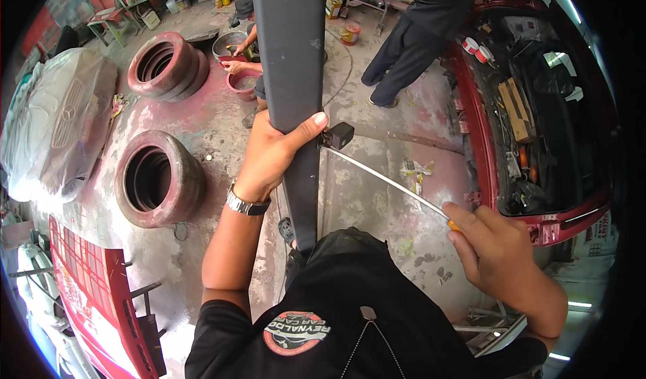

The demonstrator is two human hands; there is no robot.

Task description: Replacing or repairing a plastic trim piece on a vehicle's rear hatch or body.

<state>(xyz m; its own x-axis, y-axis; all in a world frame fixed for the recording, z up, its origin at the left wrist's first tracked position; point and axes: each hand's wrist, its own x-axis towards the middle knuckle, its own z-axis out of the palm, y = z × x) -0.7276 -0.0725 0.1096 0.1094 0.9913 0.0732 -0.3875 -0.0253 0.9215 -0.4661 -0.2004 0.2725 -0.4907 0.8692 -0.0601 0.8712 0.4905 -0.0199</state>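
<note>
A long dark grey beam-like panel [291, 49] runs from the top of the view down to my body. My left hand [269, 152], with a watch on its wrist, is wrapped round its middle, the thumb lying across the face. My right hand [496, 246] grips the orange handle of a screwdriver [385, 178]. Its long thin shaft slants up to the left, and the tip meets the panel's right edge. Right at that spot a small black block-shaped part [341, 135] sticks out from the edge. How the part is attached cannot be made out.
Tyres [149, 184] stand on the floor at left, beside a plastic-wrapped bundle [64, 120]. A red vehicle [474, 137] fills the right side; a person in dark clothes [424, 36] stands by it. Another person's hands [239, 66] work over a red basin [243, 86]. A red panel [94, 291] lies lower left.
</note>
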